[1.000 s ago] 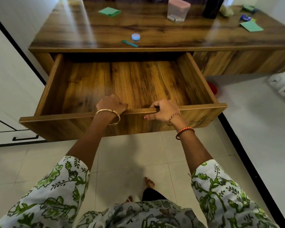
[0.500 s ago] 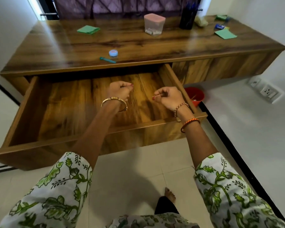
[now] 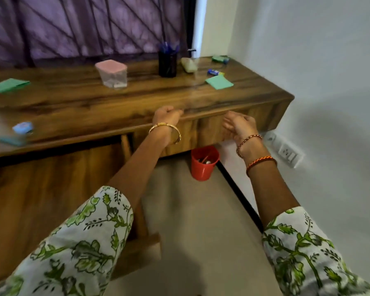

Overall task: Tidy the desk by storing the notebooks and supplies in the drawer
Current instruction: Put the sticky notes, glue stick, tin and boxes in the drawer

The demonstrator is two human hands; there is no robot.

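Note:
The wooden drawer stands pulled out at the lower left, its inside bare. On the desk top lie a green notebook at the left and another green notebook at the right. A blue round tape and a teal pen sit near the front left edge. My left hand is loosely curled at the desk's front edge, holding nothing. My right hand hovers in front of the desk face, fingers curled and empty.
A clear box with a pink lid, a dark pen holder, a pale pouch, a blue eraser and a green item are on the desk. A red bin stands below. Wall sockets at the right.
Both hands let go of the drawer's front edge and rose toward the desk top. The view swung up and to the right, so the drawer now sits at the lower left.

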